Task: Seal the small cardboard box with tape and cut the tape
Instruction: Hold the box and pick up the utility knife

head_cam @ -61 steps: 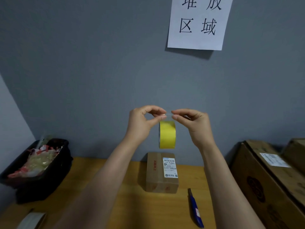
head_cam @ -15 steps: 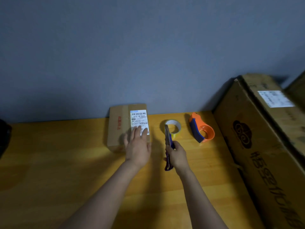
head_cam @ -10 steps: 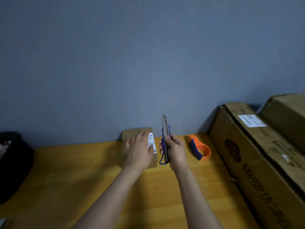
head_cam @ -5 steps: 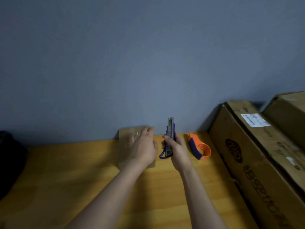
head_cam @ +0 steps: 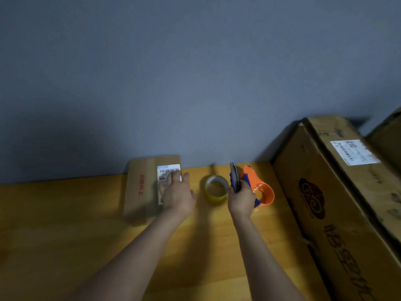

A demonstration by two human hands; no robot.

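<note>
The small cardboard box [head_cam: 141, 187] lies on the wooden table against the grey wall, with a white shipping label on top. My left hand [head_cam: 176, 195] rests flat on its right part, fingers spread over the label. A yellow tape roll [head_cam: 216, 189] lies flat on the table just right of the box. My right hand [head_cam: 242, 198] is closed around a blue utility knife [head_cam: 234, 178], blade out and pointing away from me, right of the roll.
An orange and blue tape dispenser [head_cam: 259, 189] lies behind my right hand. A large cardboard carton [head_cam: 338, 203] with dark print fills the right side, with another carton behind it. The wooden table [head_cam: 65, 224] stretches left and toward me.
The view tilted down. My right hand with the knife moved right, away from the box, uncovering the tape roll. My left hand stays on the box.
</note>
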